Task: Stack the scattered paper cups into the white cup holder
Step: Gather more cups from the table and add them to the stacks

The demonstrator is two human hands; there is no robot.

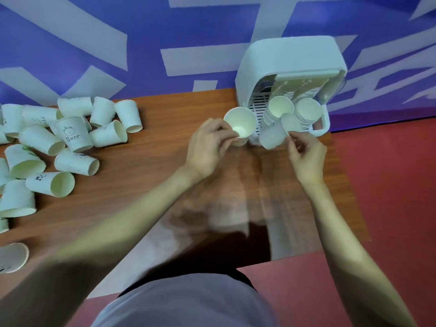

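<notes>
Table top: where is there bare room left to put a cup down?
The wooden table is bare in the middle, between the scattered paper cups on the left and the white cup holder at the right. The near edge under the forearms is free too. The left side is crowded with cups.

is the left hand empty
No, the left hand holds a paper cup by its rim, beside the white cup holder.

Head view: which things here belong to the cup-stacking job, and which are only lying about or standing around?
Belonging to the job:
- white cup holder
- two cup stacks in it
- cup in the left hand
- cup at the right hand
- scattered cups on the table's left

Only around:
- wooden table
- purple and white wall
- red floor
</notes>
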